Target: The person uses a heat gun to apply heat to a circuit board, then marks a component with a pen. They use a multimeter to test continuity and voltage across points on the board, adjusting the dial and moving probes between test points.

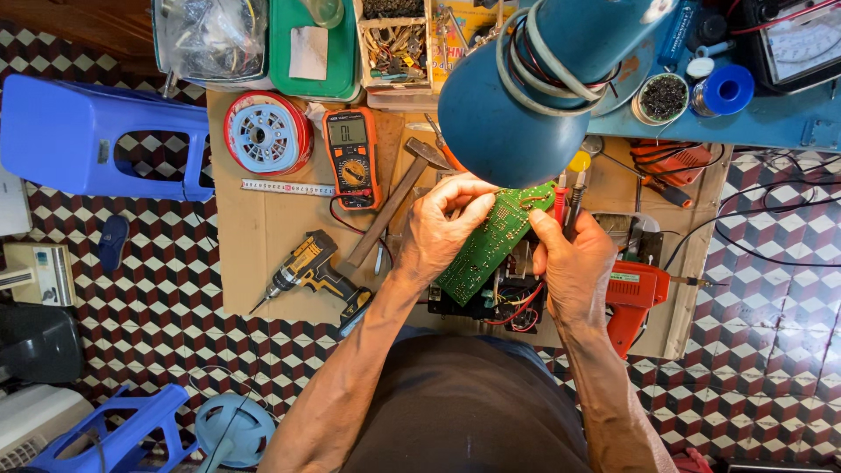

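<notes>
Down near the person's body, both hands meet over a low cardboard-covered bench (263,263). The left hand (438,229) has its fingers curled shut around the upper left edge of a green circuit board (491,245), which tilts up from a dark opened device (491,307) beneath it. The right hand (574,263) closes on the board's right edge while also pinching a red probe (561,203) and a black probe (575,200), their tips touching the board's top corner. Just right of that hand lies a red soldering gun (632,298). To the left, a cordless drill (307,271) lies near a hammer (394,203). Farther out sit an orange multimeter (352,158), a metal ruler (287,187) and a red-rimmed wire spool (267,133). A blue lamp shade (526,88) hangs over the board.
</notes>
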